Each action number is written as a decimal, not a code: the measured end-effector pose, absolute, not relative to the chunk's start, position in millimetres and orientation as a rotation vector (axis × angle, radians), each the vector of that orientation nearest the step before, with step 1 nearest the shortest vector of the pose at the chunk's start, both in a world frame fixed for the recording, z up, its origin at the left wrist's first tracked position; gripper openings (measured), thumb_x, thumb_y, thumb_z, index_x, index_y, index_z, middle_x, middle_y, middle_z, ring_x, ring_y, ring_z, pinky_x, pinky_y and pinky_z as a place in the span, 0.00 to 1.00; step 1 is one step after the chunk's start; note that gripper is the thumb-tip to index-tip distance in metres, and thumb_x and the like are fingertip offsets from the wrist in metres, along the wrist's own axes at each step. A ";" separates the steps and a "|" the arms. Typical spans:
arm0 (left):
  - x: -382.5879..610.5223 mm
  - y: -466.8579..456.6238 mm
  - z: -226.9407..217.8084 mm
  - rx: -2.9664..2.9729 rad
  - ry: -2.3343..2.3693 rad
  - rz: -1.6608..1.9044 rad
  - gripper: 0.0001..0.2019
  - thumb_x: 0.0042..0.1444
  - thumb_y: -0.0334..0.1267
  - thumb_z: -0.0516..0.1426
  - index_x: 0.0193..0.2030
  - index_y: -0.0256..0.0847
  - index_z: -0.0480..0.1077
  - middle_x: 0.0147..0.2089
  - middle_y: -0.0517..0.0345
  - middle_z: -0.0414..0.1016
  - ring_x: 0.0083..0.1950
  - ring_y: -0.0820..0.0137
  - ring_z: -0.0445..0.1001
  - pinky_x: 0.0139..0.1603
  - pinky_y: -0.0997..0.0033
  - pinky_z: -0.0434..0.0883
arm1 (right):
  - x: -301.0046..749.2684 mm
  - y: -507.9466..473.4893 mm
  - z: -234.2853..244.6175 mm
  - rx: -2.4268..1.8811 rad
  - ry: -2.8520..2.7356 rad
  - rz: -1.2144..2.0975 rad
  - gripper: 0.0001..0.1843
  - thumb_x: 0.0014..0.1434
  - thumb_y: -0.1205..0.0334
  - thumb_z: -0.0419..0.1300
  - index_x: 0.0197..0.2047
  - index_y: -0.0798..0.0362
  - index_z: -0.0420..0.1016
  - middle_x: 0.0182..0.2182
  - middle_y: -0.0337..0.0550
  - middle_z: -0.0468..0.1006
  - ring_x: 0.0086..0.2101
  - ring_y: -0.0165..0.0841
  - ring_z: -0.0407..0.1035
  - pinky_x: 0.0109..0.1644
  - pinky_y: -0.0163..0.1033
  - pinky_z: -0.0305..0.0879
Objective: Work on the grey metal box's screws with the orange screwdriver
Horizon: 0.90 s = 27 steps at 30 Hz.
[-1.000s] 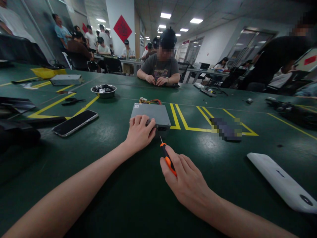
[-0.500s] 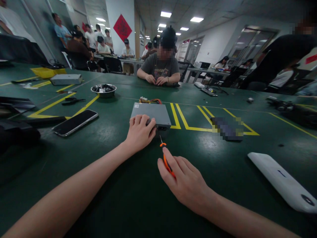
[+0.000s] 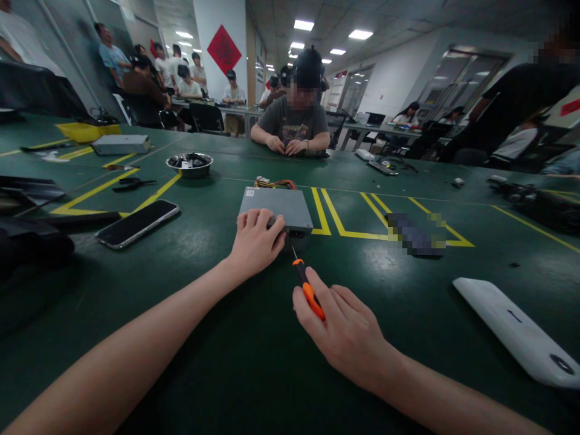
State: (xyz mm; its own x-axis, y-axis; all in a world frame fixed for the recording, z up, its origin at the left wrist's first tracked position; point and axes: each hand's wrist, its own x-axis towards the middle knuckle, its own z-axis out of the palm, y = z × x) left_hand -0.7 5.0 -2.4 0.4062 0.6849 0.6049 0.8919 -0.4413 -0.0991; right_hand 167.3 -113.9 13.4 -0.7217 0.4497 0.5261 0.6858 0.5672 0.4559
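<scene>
A grey metal power-supply box [image 3: 281, 205] lies flat on the green table [image 3: 226, 338], with coloured wires [image 3: 274, 183] at its far end. My left hand [image 3: 256, 241] rests on the box's near left corner, fingers curled over its top and gripping it. My right hand [image 3: 344, 329] is closed around an orange-and-black screwdriver [image 3: 306, 287]. The screwdriver's thin tip points at the near face of the box, close to my left fingers.
A phone [image 3: 138, 223] lies to the left, a steel bowl [image 3: 189, 163] with small parts farther back. A white flat device [image 3: 516, 329] lies at right. Yellow tape lines [image 3: 344, 226] mark the table. A seated person [image 3: 294, 121] works opposite; others stand behind.
My right hand turned the screwdriver in its fingers and shifted slightly, bringing the tip a little closer to the box. My left hand and the box stayed put.
</scene>
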 end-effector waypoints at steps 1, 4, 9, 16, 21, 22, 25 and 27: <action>-0.7 4.8 -2.2 -2.262 -1.352 -0.685 0.16 0.58 0.43 0.45 0.49 0.43 0.63 0.48 0.48 0.62 0.48 0.57 0.56 0.46 0.55 0.57 | 168.1 -114.0 13.8 -0.960 -2.438 -0.937 0.12 0.57 0.71 0.51 0.45 0.58 0.64 0.40 0.59 0.73 0.31 0.32 0.69 0.36 0.39 0.64; -1.0 4.3 -1.8 -2.266 -1.349 -0.695 0.15 0.58 0.43 0.45 0.49 0.43 0.63 0.48 0.48 0.62 0.49 0.57 0.56 0.46 0.55 0.57 | 167.6 -114.8 12.1 -1.048 -2.461 -0.880 0.13 0.57 0.72 0.49 0.46 0.58 0.64 0.43 0.59 0.72 0.35 0.36 0.69 0.39 0.42 0.65; -0.9 4.8 -1.9 -2.260 -1.343 -0.708 0.15 0.58 0.43 0.45 0.49 0.43 0.63 0.48 0.48 0.62 0.49 0.57 0.56 0.46 0.56 0.57 | 163.9 -113.3 8.9 -0.922 -2.509 -0.900 0.13 0.56 0.74 0.48 0.45 0.59 0.64 0.44 0.63 0.71 0.37 0.35 0.70 0.40 0.40 0.65; -0.5 5.2 -2.5 -2.267 -1.353 -0.696 0.16 0.58 0.43 0.45 0.49 0.43 0.63 0.47 0.47 0.62 0.48 0.57 0.56 0.45 0.56 0.56 | 163.8 -116.0 8.2 -1.041 -2.473 -0.908 0.13 0.56 0.73 0.49 0.45 0.59 0.65 0.45 0.63 0.71 0.38 0.38 0.70 0.40 0.42 0.66; -1.0 5.7 -3.6 -2.277 -1.353 -0.740 0.15 0.57 0.42 0.46 0.49 0.44 0.64 0.48 0.47 0.62 0.49 0.57 0.56 0.46 0.55 0.56 | 160.4 -117.1 6.0 -0.945 -2.505 -0.948 0.13 0.56 0.73 0.49 0.44 0.61 0.67 0.46 0.59 0.71 0.41 0.39 0.69 0.43 0.41 0.65; -0.9 5.6 -3.6 -2.274 -1.348 -0.739 0.15 0.57 0.42 0.46 0.49 0.44 0.64 0.48 0.48 0.62 0.49 0.57 0.56 0.46 0.55 0.56 | 160.9 -116.2 6.4 -0.934 -2.494 -0.960 0.12 0.56 0.73 0.50 0.44 0.61 0.67 0.46 0.60 0.71 0.40 0.37 0.70 0.43 0.40 0.65; -0.2 5.0 -3.1 -2.261 -1.343 -0.728 0.15 0.57 0.42 0.46 0.49 0.43 0.63 0.47 0.48 0.62 0.49 0.57 0.56 0.46 0.56 0.56 | 164.9 -112.6 7.7 -0.924 -2.442 -0.965 0.11 0.57 0.71 0.52 0.44 0.60 0.66 0.43 0.63 0.72 0.36 0.34 0.71 0.41 0.38 0.66; 0.2 4.5 -2.7 -2.259 -1.349 -0.715 0.15 0.57 0.43 0.46 0.49 0.43 0.63 0.48 0.47 0.62 0.49 0.57 0.56 0.46 0.56 0.56 | 167.7 -110.2 7.7 -0.932 -2.390 -0.952 0.10 0.57 0.69 0.54 0.44 0.61 0.65 0.40 0.63 0.73 0.34 0.33 0.71 0.39 0.38 0.66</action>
State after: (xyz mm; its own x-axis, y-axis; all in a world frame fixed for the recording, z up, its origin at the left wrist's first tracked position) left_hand 0.2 4.5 -2.7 0.3995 0.6794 0.6155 0.8909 -0.4461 -0.0858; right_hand 167.7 -110.2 7.7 -0.6965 0.4339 0.5715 0.7080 0.5450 0.4491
